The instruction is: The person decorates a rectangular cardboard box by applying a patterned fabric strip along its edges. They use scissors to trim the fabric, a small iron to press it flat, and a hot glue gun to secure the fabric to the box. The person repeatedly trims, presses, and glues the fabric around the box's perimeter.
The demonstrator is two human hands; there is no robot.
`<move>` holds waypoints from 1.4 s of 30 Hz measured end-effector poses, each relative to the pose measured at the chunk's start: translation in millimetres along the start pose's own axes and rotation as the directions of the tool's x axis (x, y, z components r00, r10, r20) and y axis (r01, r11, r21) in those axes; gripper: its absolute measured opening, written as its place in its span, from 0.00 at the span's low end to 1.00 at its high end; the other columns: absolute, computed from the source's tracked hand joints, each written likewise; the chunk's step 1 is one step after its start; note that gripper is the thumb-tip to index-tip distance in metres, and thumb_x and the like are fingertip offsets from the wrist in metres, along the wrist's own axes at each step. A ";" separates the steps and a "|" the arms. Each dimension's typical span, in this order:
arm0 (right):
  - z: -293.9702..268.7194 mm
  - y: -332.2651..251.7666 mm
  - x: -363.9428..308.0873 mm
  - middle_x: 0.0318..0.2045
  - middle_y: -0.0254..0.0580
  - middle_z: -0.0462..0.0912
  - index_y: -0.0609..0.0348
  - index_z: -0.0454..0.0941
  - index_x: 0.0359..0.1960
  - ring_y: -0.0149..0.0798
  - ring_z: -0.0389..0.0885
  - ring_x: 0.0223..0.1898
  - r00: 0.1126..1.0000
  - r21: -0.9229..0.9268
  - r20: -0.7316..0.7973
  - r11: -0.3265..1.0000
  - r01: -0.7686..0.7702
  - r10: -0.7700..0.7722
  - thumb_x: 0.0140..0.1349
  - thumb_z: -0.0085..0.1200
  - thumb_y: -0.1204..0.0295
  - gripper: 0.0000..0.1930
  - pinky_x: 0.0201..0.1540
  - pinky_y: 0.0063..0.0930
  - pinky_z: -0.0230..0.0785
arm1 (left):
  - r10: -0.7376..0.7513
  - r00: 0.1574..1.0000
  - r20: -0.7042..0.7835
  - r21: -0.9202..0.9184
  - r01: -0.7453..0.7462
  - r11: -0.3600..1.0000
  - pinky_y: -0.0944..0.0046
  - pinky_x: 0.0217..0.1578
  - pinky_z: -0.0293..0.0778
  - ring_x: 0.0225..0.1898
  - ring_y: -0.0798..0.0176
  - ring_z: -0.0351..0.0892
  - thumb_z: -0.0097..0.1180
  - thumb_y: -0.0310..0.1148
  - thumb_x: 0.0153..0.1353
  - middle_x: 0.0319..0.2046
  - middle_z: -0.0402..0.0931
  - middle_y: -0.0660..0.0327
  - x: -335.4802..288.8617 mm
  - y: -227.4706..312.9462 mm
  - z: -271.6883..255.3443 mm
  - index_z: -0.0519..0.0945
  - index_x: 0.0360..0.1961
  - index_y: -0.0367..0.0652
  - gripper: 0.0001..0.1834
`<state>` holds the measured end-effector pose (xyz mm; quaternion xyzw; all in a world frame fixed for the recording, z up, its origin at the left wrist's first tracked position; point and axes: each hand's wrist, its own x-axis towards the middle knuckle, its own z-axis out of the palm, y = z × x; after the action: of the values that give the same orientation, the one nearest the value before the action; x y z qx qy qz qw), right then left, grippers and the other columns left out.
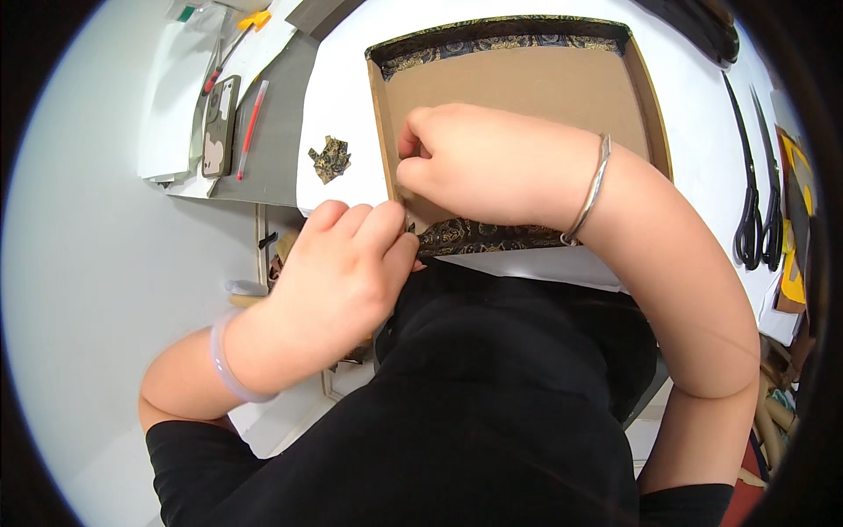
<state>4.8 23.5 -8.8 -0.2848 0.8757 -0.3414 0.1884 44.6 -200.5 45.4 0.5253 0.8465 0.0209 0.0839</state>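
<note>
A shallow brown cardboard box [518, 105] lies open side up, its near and far walls covered in dark cloth or paper with a gold pattern [479, 235]. My left hand [356, 259] is closed around its near left corner, with the fingertips partly out of sight behind the knuckles. Over the box's left side, my right hand [474, 162] reaches in from the right with curled fingers, close to the left wall. Whatever its fingertips pinch is hidden. Left of the box lies a small crumpled scrap [331, 160] of the same patterned material.
On the left are a phone [219, 127], a red pen [252, 130] and an orange-handled tool [255, 19]. Black scissors [749, 224] lie at the right beside a second black-handled pair [772, 228]. Yellow and brown pieces [793, 272] are stacked at the right edge of the white table [338, 88].
</note>
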 end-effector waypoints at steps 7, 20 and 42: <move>-5.3 -8.7 -4.3 0.38 0.63 0.90 0.73 0.85 0.51 0.57 0.91 0.40 0.995 0.213 -0.009 0.972 -0.100 0.104 0.72 0.52 0.66 0.20 0.49 0.43 0.82 | -0.134 0.991 -0.005 -0.019 0.134 0.991 0.54 0.43 0.70 0.38 0.52 0.78 0.75 0.26 0.59 0.37 0.74 0.58 -2.2 13.1 2.3 0.85 0.42 0.41 0.12; 3.6 2.6 -6.4 0.36 0.62 0.90 0.73 0.84 0.47 0.57 0.89 0.38 0.996 0.065 -0.066 0.996 0.056 -0.052 0.73 0.52 0.66 0.18 0.46 0.44 0.81 | -0.191 0.980 -0.057 0.003 0.192 0.981 0.55 0.43 0.68 0.38 0.55 0.77 0.68 0.30 0.63 0.35 0.70 0.58 -3.6 23.6 7.2 0.81 0.35 0.42 0.07; 14.4 22.9 -281.6 0.56 0.54 0.84 0.67 0.81 0.58 0.54 0.83 0.58 0.304 -0.022 -0.840 0.532 -0.847 0.449 0.77 0.61 0.75 0.13 0.66 0.44 0.75 | 0.051 0.987 -0.153 0.058 -0.043 0.997 0.32 0.82 0.60 0.70 0.52 0.79 0.68 0.26 0.58 0.56 0.83 0.62 5.9 -42.7 -4.7 0.85 0.46 0.49 0.14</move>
<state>219.8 207.1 3.3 0.2446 0.9547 -0.0919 -0.1421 3.4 -214.1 44.1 0.5441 0.8380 0.0404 0.0031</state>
